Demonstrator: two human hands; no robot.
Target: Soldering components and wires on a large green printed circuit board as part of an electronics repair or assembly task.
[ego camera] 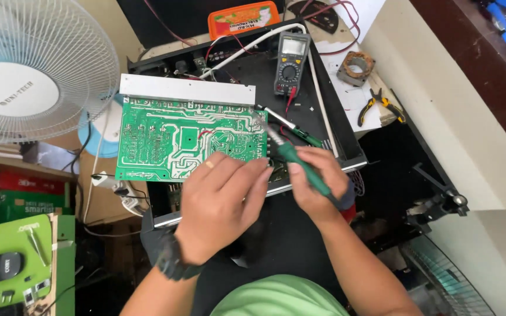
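Fingers of right hand point(317, 184) clenched on green soldering iron point(300, 164), tip blurred; left hand point(221, 199) loose on circuit board point(177, 140).

Bench count, by kind

Two hands: left hand point(221, 202), right hand point(317, 184). One green circuit board point(171, 137), one green-handled soldering iron point(300, 164), one multimeter point(291, 63), one pair of yellow-handled pliers point(379, 105), one orange tin point(244, 19), one wound coil ring point(356, 65). Two fans: white fan point(33, 67), dark fan point(449, 281).
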